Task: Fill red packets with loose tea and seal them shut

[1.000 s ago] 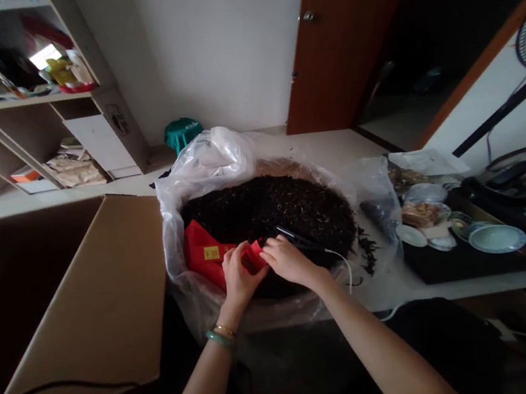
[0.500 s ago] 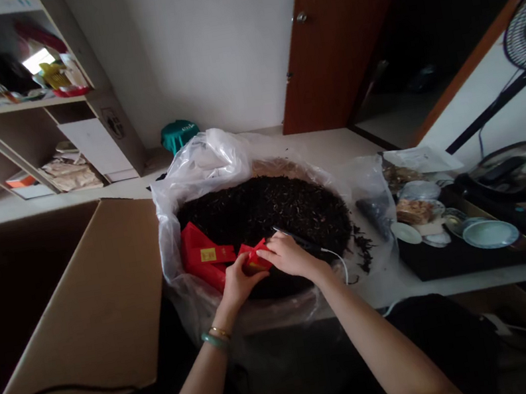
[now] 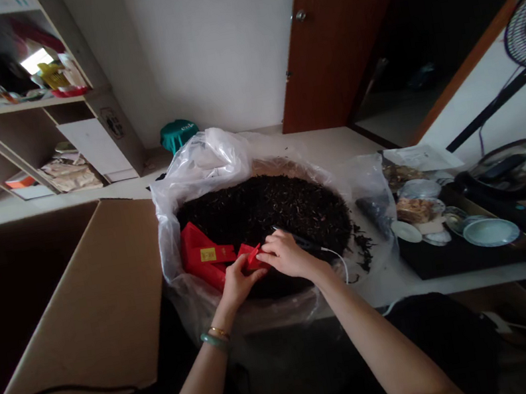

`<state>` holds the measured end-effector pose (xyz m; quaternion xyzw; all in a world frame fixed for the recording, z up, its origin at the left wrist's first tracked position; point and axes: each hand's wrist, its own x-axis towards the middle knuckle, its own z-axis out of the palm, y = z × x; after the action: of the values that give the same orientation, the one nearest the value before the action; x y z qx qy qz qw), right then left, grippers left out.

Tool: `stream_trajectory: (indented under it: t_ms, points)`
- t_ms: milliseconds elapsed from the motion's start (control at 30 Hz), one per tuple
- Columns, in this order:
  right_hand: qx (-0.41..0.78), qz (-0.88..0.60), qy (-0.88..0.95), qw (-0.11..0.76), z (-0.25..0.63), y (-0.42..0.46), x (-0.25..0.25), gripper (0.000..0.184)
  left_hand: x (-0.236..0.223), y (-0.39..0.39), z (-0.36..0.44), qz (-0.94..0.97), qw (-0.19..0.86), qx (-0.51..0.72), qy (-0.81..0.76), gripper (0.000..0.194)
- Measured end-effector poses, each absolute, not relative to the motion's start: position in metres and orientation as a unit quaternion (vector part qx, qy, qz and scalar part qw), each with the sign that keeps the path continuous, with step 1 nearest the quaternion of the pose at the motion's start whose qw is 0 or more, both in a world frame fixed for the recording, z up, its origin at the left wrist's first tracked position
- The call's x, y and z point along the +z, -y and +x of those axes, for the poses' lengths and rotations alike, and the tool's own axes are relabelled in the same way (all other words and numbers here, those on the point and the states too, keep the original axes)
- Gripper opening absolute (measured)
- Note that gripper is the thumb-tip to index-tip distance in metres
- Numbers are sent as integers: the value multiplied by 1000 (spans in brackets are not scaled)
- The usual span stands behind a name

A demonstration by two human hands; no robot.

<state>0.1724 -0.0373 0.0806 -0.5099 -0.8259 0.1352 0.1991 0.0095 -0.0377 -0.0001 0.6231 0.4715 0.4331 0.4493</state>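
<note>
A big round basin lined with a clear plastic bag (image 3: 197,167) is heaped with dark loose tea leaves (image 3: 265,210). At its near edge both hands pinch one small red packet (image 3: 253,257). My left hand (image 3: 237,282) grips it from below and left. My right hand (image 3: 287,255) grips its right side, fingers closed. A stack of more red packets (image 3: 199,256) with a yellow label lies in the basin to the left. A thin dark tool with a white cord (image 3: 307,243) lies on the leaves beside my right hand.
A large open cardboard box (image 3: 59,305) stands at the left with a black cable across its flap. At the right a dark tray (image 3: 478,248) holds small plates, bowls and a kettle (image 3: 520,164). Shelves, a brown door and a fan stand behind.
The hands stayed at the basin's near edge, working the small red packet; my fingers shifted slightly on it. The view drifted a little to the right.
</note>
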Motion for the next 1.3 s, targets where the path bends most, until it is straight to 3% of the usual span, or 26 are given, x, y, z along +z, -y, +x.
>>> stream_trajectory:
  t_ms: [100, 200, 367, 533, 700, 867, 1300]
  points:
    - [129, -519, 821, 201, 169, 37, 80, 27, -1, 38, 9, 618, 476, 421, -462, 47]
    - [139, -535, 787, 274, 168, 36, 78, 16, -2, 38, 8, 596, 527, 420, -437, 53]
    - [198, -515, 754, 357, 172, 38, 74, 4, 2, 35, 9, 557, 558, 455, -415, 49]
    - [215, -485, 753, 390, 176, 37, 69, 13, 7, 33, 19, 486, 585, 502, -411, 44]
    - [234, -500, 683, 478, 176, 35, 54, 44, 5, 35, 25, 420, 575, 546, -442, 36]
    - [308, -522, 640, 472, 177, 36, 41, 17, 5, 36, 25, 417, 566, 554, -445, 38]
    - [291, -451, 684, 494, 179, 42, 45, 11, 3, 36, 30, 543, 523, 477, -452, 40]
